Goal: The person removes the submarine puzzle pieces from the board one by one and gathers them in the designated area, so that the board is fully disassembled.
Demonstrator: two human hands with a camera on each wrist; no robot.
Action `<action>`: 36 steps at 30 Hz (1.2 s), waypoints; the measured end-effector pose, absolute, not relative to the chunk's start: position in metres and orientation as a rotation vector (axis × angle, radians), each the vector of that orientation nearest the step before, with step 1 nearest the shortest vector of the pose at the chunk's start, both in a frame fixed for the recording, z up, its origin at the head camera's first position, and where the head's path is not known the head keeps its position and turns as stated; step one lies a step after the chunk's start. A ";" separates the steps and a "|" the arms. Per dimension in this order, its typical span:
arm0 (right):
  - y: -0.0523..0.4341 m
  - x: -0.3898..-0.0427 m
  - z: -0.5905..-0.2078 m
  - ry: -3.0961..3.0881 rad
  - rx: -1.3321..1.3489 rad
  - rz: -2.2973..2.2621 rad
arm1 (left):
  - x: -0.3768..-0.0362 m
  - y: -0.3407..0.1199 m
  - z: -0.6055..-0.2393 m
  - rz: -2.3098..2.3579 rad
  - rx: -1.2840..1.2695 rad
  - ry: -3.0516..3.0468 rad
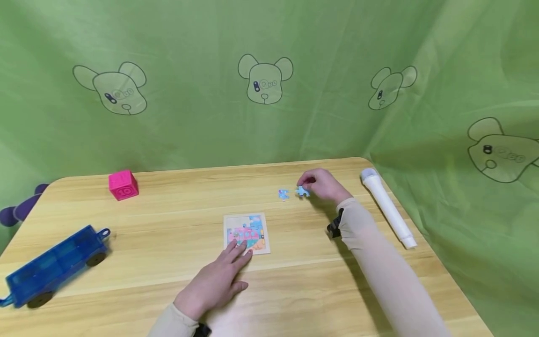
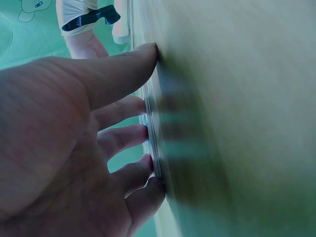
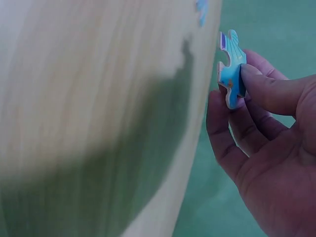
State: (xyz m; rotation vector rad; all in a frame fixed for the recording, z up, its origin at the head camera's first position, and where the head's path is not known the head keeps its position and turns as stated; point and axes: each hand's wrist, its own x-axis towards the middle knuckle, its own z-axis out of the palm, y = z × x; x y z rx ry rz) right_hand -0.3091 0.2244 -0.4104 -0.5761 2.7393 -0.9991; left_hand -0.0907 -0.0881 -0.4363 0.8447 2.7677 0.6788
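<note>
Right hand [image 1: 322,184] pinches a blue puzzle piece [image 3: 233,74]

The right thumb and fingers grasp the piece beyond the puzzle tray [image 1: 236,222], to its right, just beside a loose piece [image 1: 283,194] on the table [image 1: 168,243]. The left hand [image 1: 212,283] grasps nothing; its fingers reach forward, fingertips at the tray's near edge. The tray is partly filled, bare at its upper left; any lettering in its picture is too small to read.

A pink cube [image 1: 123,185] bears a raised "10". On the green curtain [image 1: 189,131], each printed bear head carries faint characters, perhaps "Q88" or "QBB". A blue wagon [image 1: 59,267] stands at left, a white tube [image 1: 387,206] at right.
</note>
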 end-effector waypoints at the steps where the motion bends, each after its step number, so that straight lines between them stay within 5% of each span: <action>1: 0.226 -0.311 -0.412 2.742 -0.570 -0.994 | -0.091 -0.088 -0.436 0.679 0.842 2.768; 27: 0.238 -0.317 -0.430 2.834 -0.456 -0.896 | -0.090 -0.087 -0.438 0.668 0.850 2.779; 36: 0.193 -0.289 -0.413 2.802 -0.713 -1.022 | -0.090 -0.088 -0.437 0.667 0.845 2.779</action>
